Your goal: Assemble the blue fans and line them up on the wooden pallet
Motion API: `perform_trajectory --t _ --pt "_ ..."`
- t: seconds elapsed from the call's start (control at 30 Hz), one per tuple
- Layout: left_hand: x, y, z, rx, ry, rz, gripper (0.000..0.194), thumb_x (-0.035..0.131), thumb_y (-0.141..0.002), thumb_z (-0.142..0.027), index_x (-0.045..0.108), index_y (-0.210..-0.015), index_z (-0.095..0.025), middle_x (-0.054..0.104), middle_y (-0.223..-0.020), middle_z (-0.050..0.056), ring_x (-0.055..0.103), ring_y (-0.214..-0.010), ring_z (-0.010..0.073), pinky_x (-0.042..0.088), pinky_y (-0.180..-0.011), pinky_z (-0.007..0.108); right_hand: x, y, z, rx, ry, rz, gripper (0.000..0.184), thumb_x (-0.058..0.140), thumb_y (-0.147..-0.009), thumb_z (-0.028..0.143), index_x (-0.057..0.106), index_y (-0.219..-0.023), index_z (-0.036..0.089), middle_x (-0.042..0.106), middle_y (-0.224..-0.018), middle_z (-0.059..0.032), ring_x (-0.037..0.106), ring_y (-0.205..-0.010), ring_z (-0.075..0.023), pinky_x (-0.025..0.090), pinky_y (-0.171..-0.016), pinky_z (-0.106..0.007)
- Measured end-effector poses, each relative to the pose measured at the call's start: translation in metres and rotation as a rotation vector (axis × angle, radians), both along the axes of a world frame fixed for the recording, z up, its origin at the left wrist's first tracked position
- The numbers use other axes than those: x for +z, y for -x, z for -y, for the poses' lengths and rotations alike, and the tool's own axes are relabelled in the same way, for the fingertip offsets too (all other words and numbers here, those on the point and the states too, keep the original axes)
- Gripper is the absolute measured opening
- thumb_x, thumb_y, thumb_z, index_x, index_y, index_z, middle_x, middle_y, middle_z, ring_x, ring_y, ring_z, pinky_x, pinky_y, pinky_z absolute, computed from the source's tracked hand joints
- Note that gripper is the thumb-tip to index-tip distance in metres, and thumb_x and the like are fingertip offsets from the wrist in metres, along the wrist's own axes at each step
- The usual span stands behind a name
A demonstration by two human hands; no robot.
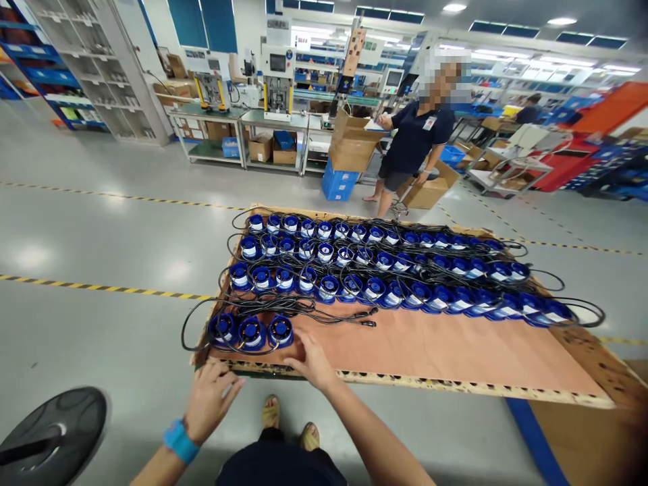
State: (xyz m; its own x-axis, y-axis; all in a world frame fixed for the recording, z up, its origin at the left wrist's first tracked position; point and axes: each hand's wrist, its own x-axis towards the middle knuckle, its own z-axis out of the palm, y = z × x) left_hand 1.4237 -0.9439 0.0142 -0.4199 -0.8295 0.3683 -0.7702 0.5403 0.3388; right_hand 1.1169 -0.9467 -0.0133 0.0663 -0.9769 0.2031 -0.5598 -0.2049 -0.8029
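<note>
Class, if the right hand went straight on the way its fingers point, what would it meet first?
The right hand would probably meet the blue round fan at the right end of the short front row. Depth is unclear, so it might pass over that to the black cables.

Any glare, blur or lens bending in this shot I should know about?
Head view: glare whitens patches of the floor at left; head view: things stretch toward the edges, right corners go dark; head view: small print on far machines is unreadably soft.

black round stool-like disc [58, 439], cut by left edge | standing person's face [445, 77], pixelated | dark-clothed far worker [530, 109], too small to tell
</note>
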Motion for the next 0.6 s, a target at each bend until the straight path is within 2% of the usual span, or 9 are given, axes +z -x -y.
perform_trajectory --t 0.07,0.13,0.2,0.3,0.37,0.43,0.53,0.6 --pt "-0.028 0.019 0.001 0.046 -0.029 0.073 0.031 0.055 -0.095 -0.046 0.078 -0.084 -0.029 0.071 -0.089 0.006 0.061 -0.091 0.0229 0.041 -0.082 0.037 -0.014 -0.019 0.003 -0.119 -0.007 0.032 0.050 0.072 -0.080 0.019 0.055 -0.127 0.021 0.064 -0.110 -0.0087 0.064 -0.092 -0.0220 0.055 -0.086 -0.037" --pt "-0.043 0.033 0.018 0.108 -0.071 0.120 0.030 0.054 -0.094 -0.046 0.079 -0.087 -0.031 0.073 -0.093 0.007 0.061 -0.094 0.0262 0.041 -0.084 0.040 -0.022 -0.034 0.012 -0.211 -0.005 0.046 0.034 0.068 -0.082 0.017 0.058 -0.115 0.020 0.065 -0.097 -0.0063 0.063 -0.082 -0.0204 0.055 -0.078 -0.035" --pt "-0.046 0.041 0.038 0.130 -0.106 0.142 0.030 0.054 -0.094 -0.045 0.079 -0.091 -0.030 0.075 -0.098 0.008 0.061 -0.098 0.0283 0.040 -0.085 0.041 -0.025 -0.043 0.019 -0.239 0.000 0.047 0.029 0.069 -0.082 0.017 0.058 -0.109 0.020 0.065 -0.092 -0.0050 0.063 -0.078 -0.0197 0.055 -0.075 -0.033" --pt "-0.041 0.044 0.058 0.124 -0.136 0.155 0.029 0.052 -0.093 -0.044 0.078 -0.098 -0.031 0.074 -0.108 0.007 0.060 -0.106 0.0294 0.038 -0.088 0.040 -0.024 -0.041 0.020 -0.222 0.002 0.026 0.035 0.070 -0.081 0.016 0.057 -0.113 0.019 0.065 -0.096 -0.0051 0.064 -0.078 -0.0184 0.054 -0.077 -0.032" --pt "-0.039 0.043 0.062 0.146 -0.161 0.159 0.029 0.052 -0.093 -0.045 0.077 -0.094 -0.031 0.075 -0.105 0.006 0.059 -0.109 0.0296 0.036 -0.087 0.039 -0.018 -0.031 0.015 -0.172 0.007 -0.009 0.039 0.071 -0.081 0.017 0.057 -0.117 0.020 0.066 -0.100 -0.0053 0.064 -0.081 -0.0177 0.052 -0.079 -0.031" --pt "-0.041 0.040 0.062 0.154 -0.196 0.164 0.032 0.051 -0.092 -0.048 0.076 -0.086 -0.028 0.075 -0.093 0.006 0.060 -0.105 0.0292 0.034 -0.083 0.037 -0.009 -0.012 0.010 -0.173 0.007 -0.096 0.031 0.069 -0.085 0.020 0.059 -0.115 0.021 0.067 -0.099 -0.0040 0.063 -0.086 -0.0181 0.048 -0.083 -0.031" --pt "-0.049 0.036 0.062 0.159 -0.214 0.172 0.039 0.051 -0.091 -0.052 0.073 -0.077 -0.024 0.070 -0.074 0.006 0.061 -0.090 0.0272 0.031 -0.081 0.036 0.010 0.024 0.018 -0.295 -0.060 -0.336 0.009 0.062 -0.093 0.026 0.065 -0.101 0.024 0.069 -0.091 -0.0021 0.061 -0.094 -0.0205 0.040 -0.090 -0.035" --pt "-0.054 0.035 0.061 0.181 -0.199 0.176 0.044 0.051 -0.090 -0.056 0.070 -0.070 -0.022 0.066 -0.067 0.005 0.059 -0.079 0.0248 0.031 -0.080 0.035 0.023 0.048 0.035 -0.332 -0.113 -0.450 0.007 0.064 -0.092 0.030 0.067 -0.097 0.025 0.069 -0.096 -0.0029 0.058 -0.101 -0.0220 0.036 -0.093 -0.036"
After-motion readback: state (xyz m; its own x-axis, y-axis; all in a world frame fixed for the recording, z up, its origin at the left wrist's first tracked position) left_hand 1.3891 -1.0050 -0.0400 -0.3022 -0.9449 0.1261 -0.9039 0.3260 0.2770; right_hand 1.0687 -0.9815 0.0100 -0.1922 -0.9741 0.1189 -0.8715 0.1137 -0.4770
